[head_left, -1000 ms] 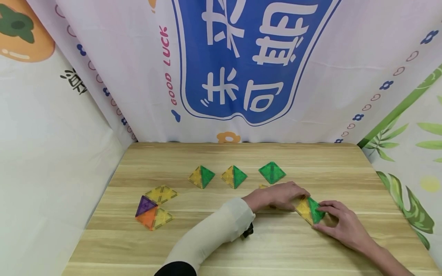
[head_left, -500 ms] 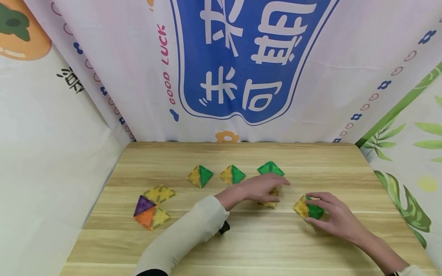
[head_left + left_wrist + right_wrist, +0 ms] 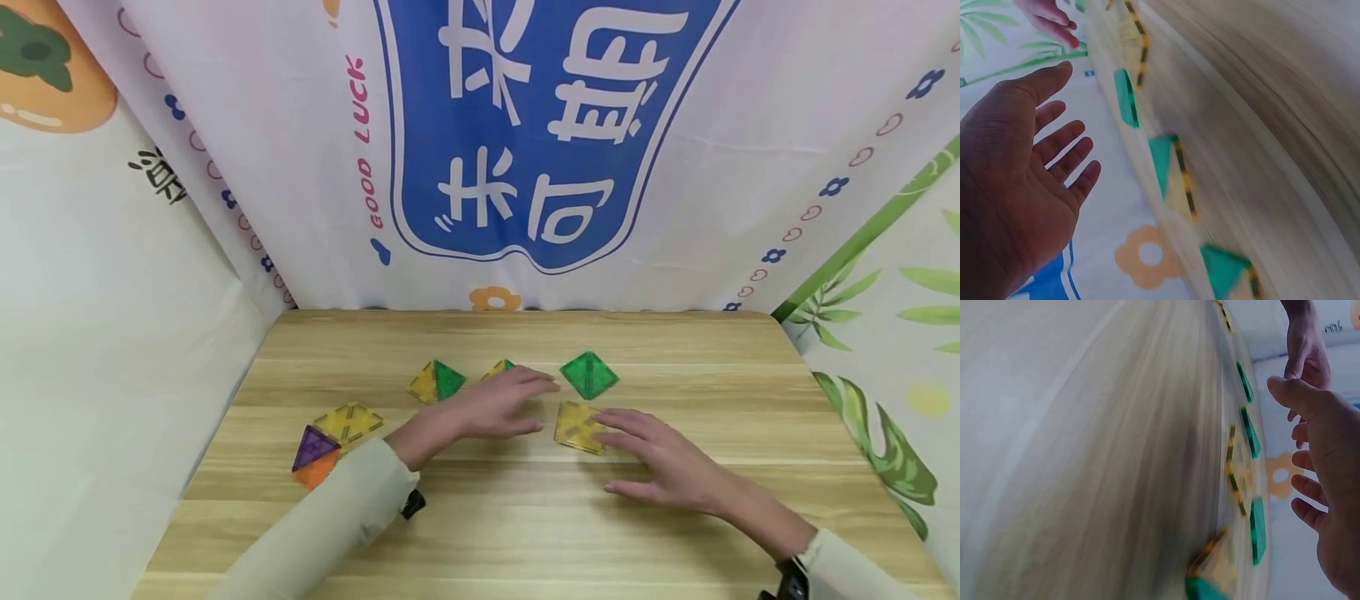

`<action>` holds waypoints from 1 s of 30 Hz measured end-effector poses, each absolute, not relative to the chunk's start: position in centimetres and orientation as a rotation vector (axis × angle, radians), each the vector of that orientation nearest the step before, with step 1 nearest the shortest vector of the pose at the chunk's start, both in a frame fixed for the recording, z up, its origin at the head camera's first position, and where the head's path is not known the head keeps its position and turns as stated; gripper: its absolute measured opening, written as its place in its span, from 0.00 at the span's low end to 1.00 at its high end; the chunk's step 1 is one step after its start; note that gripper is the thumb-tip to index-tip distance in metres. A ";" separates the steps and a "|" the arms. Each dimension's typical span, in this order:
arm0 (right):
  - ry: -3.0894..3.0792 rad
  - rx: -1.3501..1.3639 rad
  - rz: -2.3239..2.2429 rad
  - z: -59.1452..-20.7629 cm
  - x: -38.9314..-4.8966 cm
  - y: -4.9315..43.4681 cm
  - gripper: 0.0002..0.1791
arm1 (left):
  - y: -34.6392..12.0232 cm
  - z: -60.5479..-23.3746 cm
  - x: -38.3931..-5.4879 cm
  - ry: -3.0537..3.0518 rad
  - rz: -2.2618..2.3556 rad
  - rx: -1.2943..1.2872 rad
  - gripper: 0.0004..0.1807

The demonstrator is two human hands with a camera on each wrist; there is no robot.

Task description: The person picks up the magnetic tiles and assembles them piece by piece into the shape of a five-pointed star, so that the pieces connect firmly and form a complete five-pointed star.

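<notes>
My left hand (image 3: pixel 495 408) hovers with relaxed fingers over the middle of the table, holding nothing. It partly covers a yellow-and-green pair of triangular magnetic tiles (image 3: pixel 500 367). My right hand (image 3: pixel 663 462), also holding nothing, has its fingers spread; its fingertips overlap a yellow tile pair (image 3: pixel 576 425) in the head view. Behind that lies a green tile diamond (image 3: pixel 588 375). Another yellow-and-green tile pair (image 3: pixel 436 381) lies left of the middle one. One more such pair (image 3: pixel 1213 569) shows blurred in the right wrist view, hidden behind my right hand in the head view.
At the left of the wooden table (image 3: pixel 517 533) lies a tile group: a yellow diamond (image 3: pixel 348 422), a purple triangle (image 3: pixel 315 448) and an orange triangle (image 3: pixel 313 472). My left sleeve (image 3: pixel 337 508) hides part of it. A printed curtain (image 3: pixel 315 208) stands behind the table.
My right hand lets go of the rightmost yellow-and-green pair and shifts left. My left hand moves away leftward, uncovering the yellow pair and green diamond and partly covering the middle pair.
</notes>
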State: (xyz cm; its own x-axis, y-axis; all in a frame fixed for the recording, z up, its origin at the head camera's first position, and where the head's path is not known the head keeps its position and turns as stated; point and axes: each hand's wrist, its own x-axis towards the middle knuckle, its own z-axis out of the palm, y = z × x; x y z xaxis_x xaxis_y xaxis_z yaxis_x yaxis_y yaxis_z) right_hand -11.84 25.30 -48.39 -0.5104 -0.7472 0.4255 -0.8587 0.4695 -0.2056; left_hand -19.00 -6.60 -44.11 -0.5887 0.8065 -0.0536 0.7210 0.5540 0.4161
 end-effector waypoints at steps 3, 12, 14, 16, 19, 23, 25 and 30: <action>-2.434 1.449 0.557 -48.3 -12.2 23.7 0.37 | -8.6 -44.2 -18.8 2.581 0.530 1.274 0.34; -2.389 1.622 0.537 -48.5 -12.2 19.3 0.35 | -15.4 -44.3 -17.1 2.677 0.584 1.174 0.33; -2.390 1.648 0.534 -48.6 -12.2 18.3 0.35 | -16.9 -44.4 -16.6 2.698 0.573 1.128 0.33; -2.394 1.677 0.536 -48.6 -12.1 17.3 0.34 | -18.3 -44.4 -16.1 2.700 0.584 1.064 0.32; -2.405 1.721 0.553 -48.5 -12.1 15.7 0.33 | -20.4 -44.5 -15.5 2.720 0.607 1.010 0.31; -2.355 1.794 0.541 -48.7 -12.3 13.6 0.33 | -22.8 -44.8 -14.6 2.757 0.621 0.961 0.29; -2.328 1.833 0.525 -48.8 -12.5 12.6 0.34 | -23.9 -45.0 -14.2 2.777 0.630 0.950 0.29; -2.339 1.888 0.461 -48.9 -13.0 9.8 0.33 | -26.4 -45.8 -13.4 2.844 0.619 0.937 0.29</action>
State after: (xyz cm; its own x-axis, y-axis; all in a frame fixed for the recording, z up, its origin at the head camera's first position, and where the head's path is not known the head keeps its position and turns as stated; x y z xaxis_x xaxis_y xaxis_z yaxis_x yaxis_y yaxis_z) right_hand -12.99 9.77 -48.91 -0.2258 -0.9374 0.2650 -0.9679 0.1851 -0.1701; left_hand -13.38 -26.36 -45.77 -0.8089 0.5861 0.0458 0.5521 0.7305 0.4019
